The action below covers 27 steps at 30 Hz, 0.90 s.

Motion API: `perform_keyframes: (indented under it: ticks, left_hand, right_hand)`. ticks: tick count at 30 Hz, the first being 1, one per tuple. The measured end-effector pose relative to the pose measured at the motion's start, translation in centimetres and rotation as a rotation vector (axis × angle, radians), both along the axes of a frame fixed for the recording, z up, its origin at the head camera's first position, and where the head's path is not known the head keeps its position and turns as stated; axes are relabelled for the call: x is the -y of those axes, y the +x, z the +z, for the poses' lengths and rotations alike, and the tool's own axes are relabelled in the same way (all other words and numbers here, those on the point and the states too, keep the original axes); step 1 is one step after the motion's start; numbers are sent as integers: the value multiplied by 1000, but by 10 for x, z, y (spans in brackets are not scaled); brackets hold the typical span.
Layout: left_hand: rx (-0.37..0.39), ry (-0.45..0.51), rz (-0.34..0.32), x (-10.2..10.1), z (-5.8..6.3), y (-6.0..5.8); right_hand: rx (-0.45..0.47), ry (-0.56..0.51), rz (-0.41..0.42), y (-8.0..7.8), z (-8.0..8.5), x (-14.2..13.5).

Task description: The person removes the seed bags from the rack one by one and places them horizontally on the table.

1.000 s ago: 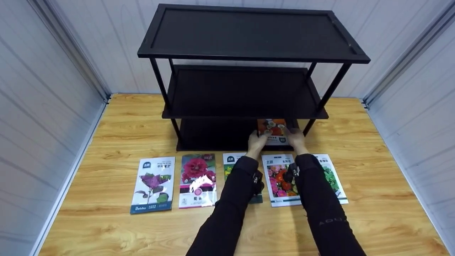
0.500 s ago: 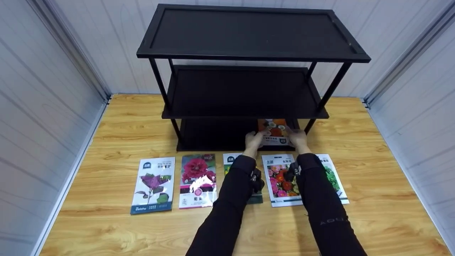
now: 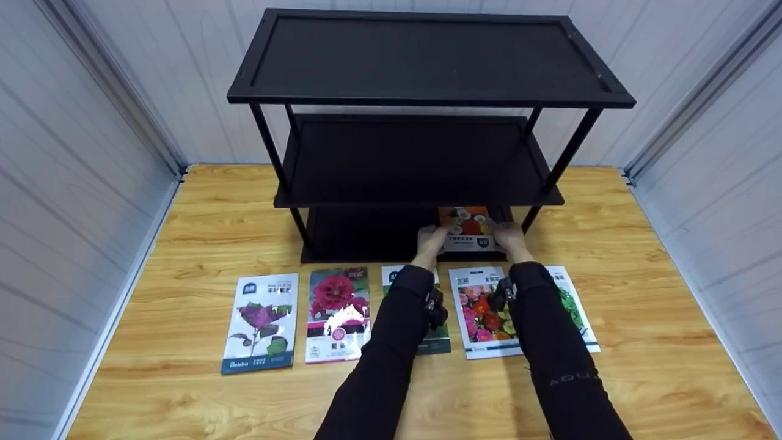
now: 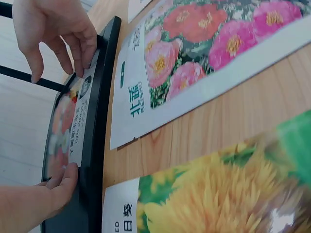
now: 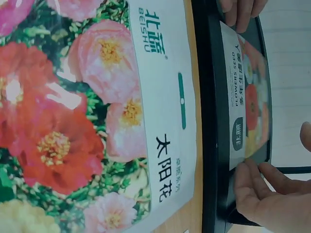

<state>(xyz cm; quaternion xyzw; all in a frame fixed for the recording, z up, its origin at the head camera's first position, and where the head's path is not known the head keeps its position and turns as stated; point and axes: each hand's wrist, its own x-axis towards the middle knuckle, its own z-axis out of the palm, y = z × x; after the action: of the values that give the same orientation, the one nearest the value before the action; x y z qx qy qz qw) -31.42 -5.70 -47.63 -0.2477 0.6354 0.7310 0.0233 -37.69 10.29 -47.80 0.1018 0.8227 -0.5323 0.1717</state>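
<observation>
A seed packet with orange and white flowers point(image 3: 467, 225) lies flat on the bottom shelf, at its right end. My left hand point(image 3: 431, 241) touches the packet's left edge with its fingertips. At the opposite edge is my right hand point(image 3: 510, 238); in the right wrist view its fingertips point(image 5: 248, 174) meet the packet's corner while the thumb stands apart. The left wrist view shows both hands, one at each side of the packet point(image 4: 80, 124). The packet's far end is hidden under the middle shelf in the head view.
The black three-tier rack point(image 3: 427, 61) stands against the back wall. In front lie more seed packets: a purple-flower one point(image 3: 259, 324), a pink hollyhock-like one point(image 3: 337, 293), a yellow-flower one point(image 4: 209, 194), a red-and-pink one point(image 3: 486, 311) and a green-leaf one point(image 3: 571, 305). Sleeves partly cover some.
My left hand has shifted slightly left, and its thumb covers less of the packet. The right hand stays at the right edge. The head view has tilted a little.
</observation>
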Motion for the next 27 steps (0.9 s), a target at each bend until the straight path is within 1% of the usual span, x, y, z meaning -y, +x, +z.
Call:
perform_keyframes:
  ticks: [1,3,4,7,9,13,15,18,20,24,27]
  left_hand:
    - [8,-22,-19,1,-5,-3]
    - [19,-25,-51,3,-4,-3]
    - [15,-36,-58,3,-6,-4]
    - [-8,-35,-47,2,-9,-5]
    - [-13,-32,-44,1,-11,-4]
    - [-14,-23,-67,-1,-9,-1]
    - [-21,-4,-77,-2,-8,0]
    - [-29,31,-80,-4,-8,0]
    - [-28,40,-73,-4,-8,0]
    - [-25,8,-60,-2,-11,-3]
    - [-39,-11,-66,0,-12,-5]
  right_hand:
    - [-12,20,16,0,0,0]
    - [-41,63,43,-1,0,1]
    - [-56,83,55,-1,-1,0]
    - [-91,120,73,-3,-2,1]
    - [-100,133,86,-3,-3,2]
    - [-99,130,111,-3,-5,5]
    - [-92,124,118,-4,-6,7]
    - [-76,81,103,-3,-6,7]
    - [-57,44,73,-2,-6,6]
    - [-26,-10,17,1,-3,2]
    - [-34,-24,12,0,-3,1]
